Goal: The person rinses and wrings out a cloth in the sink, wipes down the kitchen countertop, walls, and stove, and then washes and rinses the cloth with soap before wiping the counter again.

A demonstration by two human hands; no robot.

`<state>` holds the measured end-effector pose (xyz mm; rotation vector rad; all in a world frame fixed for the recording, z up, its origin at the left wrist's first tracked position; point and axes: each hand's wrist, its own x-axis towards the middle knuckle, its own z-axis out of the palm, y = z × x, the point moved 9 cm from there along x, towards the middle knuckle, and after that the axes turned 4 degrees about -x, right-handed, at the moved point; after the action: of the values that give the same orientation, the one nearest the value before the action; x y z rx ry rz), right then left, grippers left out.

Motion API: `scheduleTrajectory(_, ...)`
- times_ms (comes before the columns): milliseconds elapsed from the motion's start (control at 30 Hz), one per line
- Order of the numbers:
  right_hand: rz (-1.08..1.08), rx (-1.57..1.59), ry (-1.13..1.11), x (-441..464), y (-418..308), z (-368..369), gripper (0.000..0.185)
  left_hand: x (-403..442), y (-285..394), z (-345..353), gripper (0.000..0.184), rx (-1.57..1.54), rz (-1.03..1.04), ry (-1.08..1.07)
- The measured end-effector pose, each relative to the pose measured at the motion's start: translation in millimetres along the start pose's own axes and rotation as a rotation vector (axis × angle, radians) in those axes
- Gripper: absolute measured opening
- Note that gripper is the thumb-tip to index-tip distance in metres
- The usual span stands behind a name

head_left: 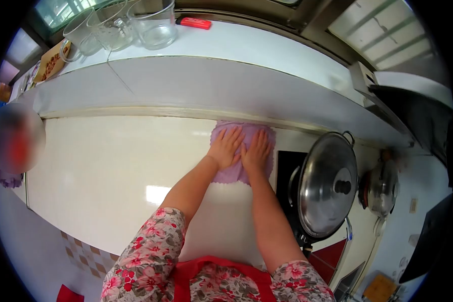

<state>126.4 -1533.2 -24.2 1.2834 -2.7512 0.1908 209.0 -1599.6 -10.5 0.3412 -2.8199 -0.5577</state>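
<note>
A purple cloth with a scalloped edge (231,174) lies spread on the white countertop (110,166), close to the wall at its back. My left hand (227,147) rests flat on the cloth's left part, its fingers spread. Just to the right, my right hand (255,152) also lies flat on the cloth, fingers pointing away from me. The thumbs are close together. Neither hand grips anything; both palms face down and are hidden.
Right of the cloth, a large pan with a metal lid (324,186) stands on the black stove (287,173). Another lidded pot (382,189) is farther right. Glass mugs (157,35) and a red lighter (195,22) sit on the ledge (246,43) behind.
</note>
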Motion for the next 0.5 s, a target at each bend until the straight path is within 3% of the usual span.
scheduleTrajectory(200,0.161,0.035,-0.037,21,-46,1,0.073,-15,-46,-15,0.069,-0.03,0.006,-0.027)
scheduleTrajectory(267,0.019,0.071,-0.065,15,-77,0,0.072,-39,-61,-34,0.071,-0.021,-0.147,-0.005)
scheduleTrajectory(500,-0.237,0.106,-0.131,-54,-132,-5,0.071,-137,-50,-51,0.076,0.034,-0.299,0.049)
